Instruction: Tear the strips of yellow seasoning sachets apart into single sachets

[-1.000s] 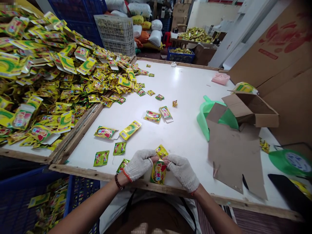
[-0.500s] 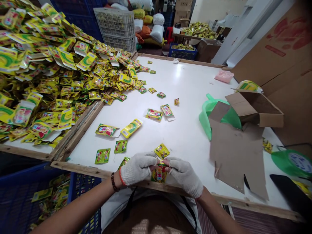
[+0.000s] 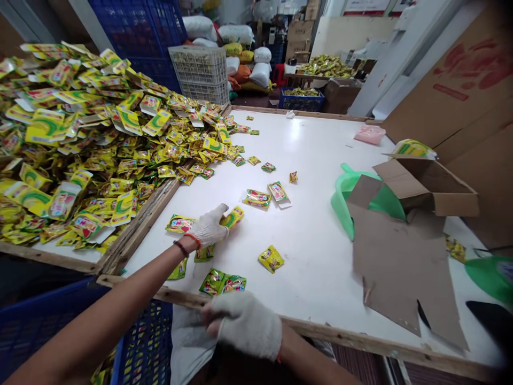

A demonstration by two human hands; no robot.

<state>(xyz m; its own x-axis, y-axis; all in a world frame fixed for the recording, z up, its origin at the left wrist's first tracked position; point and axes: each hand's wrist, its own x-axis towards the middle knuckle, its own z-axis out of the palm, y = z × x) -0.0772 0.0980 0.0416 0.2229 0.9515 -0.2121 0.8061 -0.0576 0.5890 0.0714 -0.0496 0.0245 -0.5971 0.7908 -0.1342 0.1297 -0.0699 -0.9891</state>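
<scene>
The left hand (image 3: 210, 227) pinches a small yellow carton (image 3: 233, 216), left of and beyond the lone yellow sachet (image 3: 271, 259) on the white bench (image 3: 316, 272). The blurred right hand (image 3: 247, 325) hovers nearer than that sachet and slightly left, loosely curled; whether it holds anything, I cannot tell. Two green sachets (image 3: 212, 282) lie side by side, left of the yellow sachet and slightly nearer.

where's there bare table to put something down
One wide bare patch on the white tabletop lies between the yellow sachet and the flattened cardboard. Another lies farther back, left of the pink bag. It's crowded around the left hand, among small boxes and green sachets, and at far left, under the heap.
</scene>
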